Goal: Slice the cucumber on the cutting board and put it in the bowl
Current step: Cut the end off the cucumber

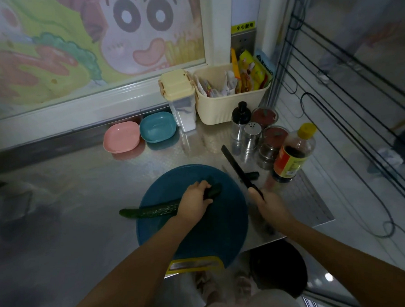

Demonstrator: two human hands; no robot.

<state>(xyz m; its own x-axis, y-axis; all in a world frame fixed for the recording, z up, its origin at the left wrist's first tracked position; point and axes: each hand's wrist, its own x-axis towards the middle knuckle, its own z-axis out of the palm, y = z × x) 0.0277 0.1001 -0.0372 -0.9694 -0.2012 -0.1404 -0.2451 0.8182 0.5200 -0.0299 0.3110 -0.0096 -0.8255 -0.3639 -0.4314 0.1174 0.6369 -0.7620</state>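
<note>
A long dark green cucumber (153,210) lies across the round blue cutting board (212,232), its left end sticking out past the board's edge. My left hand (194,200) grips the cucumber near its right end. My right hand (268,205) holds the handle of a black knife (238,169), whose blade points up and away to the right of the board. A small cucumber piece (252,175) lies on the counter behind the blade. A pink bowl (121,137) and a blue bowl (157,127) stand at the back of the steel counter.
To the right stand a soy sauce bottle (293,153), shakers and spice jars (252,133). A cream basket (231,100) with packets and a lidded container (178,98) stand at the back. The counter edge (318,224) drops off to the right; a wire rack is beyond.
</note>
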